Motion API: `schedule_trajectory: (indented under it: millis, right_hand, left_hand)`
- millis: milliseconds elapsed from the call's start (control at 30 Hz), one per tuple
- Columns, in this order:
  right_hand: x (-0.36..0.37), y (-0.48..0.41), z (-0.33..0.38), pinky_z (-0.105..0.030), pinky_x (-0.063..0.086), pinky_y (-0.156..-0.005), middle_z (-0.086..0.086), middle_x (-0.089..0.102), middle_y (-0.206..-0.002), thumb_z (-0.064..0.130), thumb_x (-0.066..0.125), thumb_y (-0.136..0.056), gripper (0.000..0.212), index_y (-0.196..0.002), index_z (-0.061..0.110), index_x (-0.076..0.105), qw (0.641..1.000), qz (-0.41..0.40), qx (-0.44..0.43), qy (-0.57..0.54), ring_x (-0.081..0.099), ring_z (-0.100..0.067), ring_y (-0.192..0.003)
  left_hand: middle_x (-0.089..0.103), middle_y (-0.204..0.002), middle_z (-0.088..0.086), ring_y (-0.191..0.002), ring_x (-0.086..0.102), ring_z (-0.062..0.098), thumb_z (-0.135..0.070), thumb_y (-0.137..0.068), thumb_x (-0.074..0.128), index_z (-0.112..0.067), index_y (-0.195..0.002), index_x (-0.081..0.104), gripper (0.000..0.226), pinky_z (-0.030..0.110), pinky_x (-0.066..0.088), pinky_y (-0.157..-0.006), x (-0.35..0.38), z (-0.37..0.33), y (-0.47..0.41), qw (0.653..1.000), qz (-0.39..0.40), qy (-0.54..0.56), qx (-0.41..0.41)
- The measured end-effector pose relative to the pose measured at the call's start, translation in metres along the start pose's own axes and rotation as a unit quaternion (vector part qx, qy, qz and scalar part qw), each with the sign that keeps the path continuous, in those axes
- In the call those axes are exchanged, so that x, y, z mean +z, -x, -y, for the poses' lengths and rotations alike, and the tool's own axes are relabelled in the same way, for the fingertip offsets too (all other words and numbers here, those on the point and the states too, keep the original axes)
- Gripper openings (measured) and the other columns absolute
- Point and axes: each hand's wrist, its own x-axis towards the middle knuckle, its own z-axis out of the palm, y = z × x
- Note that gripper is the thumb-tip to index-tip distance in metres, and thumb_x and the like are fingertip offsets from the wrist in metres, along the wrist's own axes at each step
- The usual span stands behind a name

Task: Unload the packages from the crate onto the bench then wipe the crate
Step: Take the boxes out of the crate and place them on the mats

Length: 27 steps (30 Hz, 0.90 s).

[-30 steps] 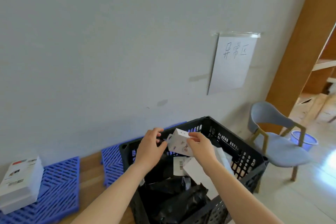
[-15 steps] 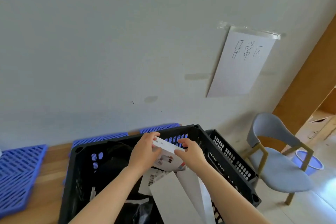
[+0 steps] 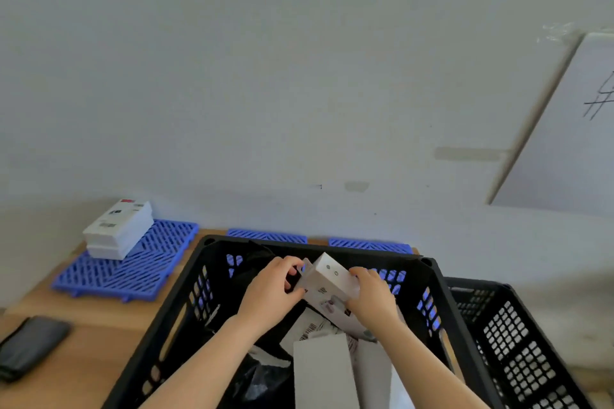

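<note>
- A plain pale grey wall (image 3: 232, 76) fills most of the view, evenly lit by soft daylight with no hard shadows.
- A white sheet of paper (image 3: 564, 143) hangs tilted on the wall at the right, with clear tape (image 3: 555, 31) at its top edge and dark handwritten strokes cut off by the frame.
- 2 darker grey patches (image 3: 466, 153) mark the wall left of the sheet.
- A light wooden tabletop (image 3: 99, 342) stands against the wall.
- 3 blue plastic grid mats (image 3: 133, 262) lie along its back edge.
- A dark flat pouch (image 3: 30, 345) lies at its left.
</note>
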Motion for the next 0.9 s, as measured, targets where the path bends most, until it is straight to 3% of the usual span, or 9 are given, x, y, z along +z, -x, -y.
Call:
schedule_trajectory:
  millis: [200,333,467,633,767,900]
  right_hand:
    - [-0.008,0.003,-0.009,-0.039,0.051,-0.086,0.004,0.045,-0.127,0.026,0.065,-0.084,0.058,-0.137,0.027,0.042,0.996,-0.007,-0.067,-0.059,0.049,-0.018,-0.111]
    - [-0.032,0.011,-0.006,-0.038,0.049,-0.088,0.002,0.046,-0.130,0.026,0.065,-0.085,0.057,-0.138,0.025,0.043,0.987,-0.030,-0.104,-0.119,0.047,-0.018,-0.115]
    - [-0.062,0.018,0.020,-0.030,0.051,-0.061,0.004,0.048,-0.122,0.027,0.067,-0.084,0.049,-0.128,0.031,0.047,0.963,-0.035,-0.127,-0.233,0.050,-0.017,-0.102]
    - [-0.070,0.034,0.069,-0.021,0.042,-0.059,0.001,0.055,-0.117,0.034,0.068,-0.084,0.044,-0.123,0.030,0.048,0.932,-0.015,-0.139,-0.335,0.056,-0.017,-0.096]
    - [-0.061,0.047,0.115,-0.019,0.041,-0.056,0.000,0.056,-0.121,0.031,0.065,-0.087,0.043,-0.126,0.028,0.046,0.926,0.008,-0.155,-0.344,0.057,-0.017,-0.096]
    - [-0.046,0.059,0.172,-0.018,0.042,-0.058,0.000,0.057,-0.122,0.030,0.063,-0.090,0.040,-0.126,0.026,0.047,0.920,0.007,-0.170,-0.353,0.057,-0.017,-0.096]
  left_hand:
    - [0.058,-0.104,-0.015,-0.086,0.060,0.003,-0.030,-0.085,0.071,-0.032,-0.110,0.056,0.029,0.026,0.055,-0.081,0.012,-0.013,0.033,0.996,-0.006,-0.001,-0.088]
    - [0.055,-0.109,-0.013,-0.092,0.058,0.006,-0.030,-0.084,0.073,-0.033,-0.127,0.050,0.049,0.024,0.052,-0.082,0.012,-0.035,0.046,0.994,-0.008,0.018,-0.110]
    - [0.053,-0.117,-0.012,-0.101,0.055,0.004,-0.035,-0.082,0.074,-0.038,-0.139,0.039,0.067,0.024,0.048,-0.088,-0.007,-0.049,0.050,0.990,-0.022,0.047,-0.131]
    - [0.051,-0.120,-0.016,-0.107,0.053,0.006,-0.039,-0.078,0.078,-0.041,-0.144,0.028,0.083,0.022,0.041,-0.087,-0.038,-0.049,0.060,0.987,-0.054,0.056,-0.142]
    - [0.050,-0.125,-0.020,-0.111,0.054,0.005,-0.040,-0.072,0.083,-0.043,-0.145,0.024,0.094,0.027,0.048,-0.094,-0.072,-0.031,0.076,0.984,-0.087,0.074,-0.134]
    - [0.043,-0.121,-0.029,-0.117,0.052,0.002,-0.033,-0.069,0.086,-0.049,-0.137,0.024,0.093,0.009,0.044,-0.082,-0.117,-0.003,0.090,0.986,-0.110,0.061,-0.107]
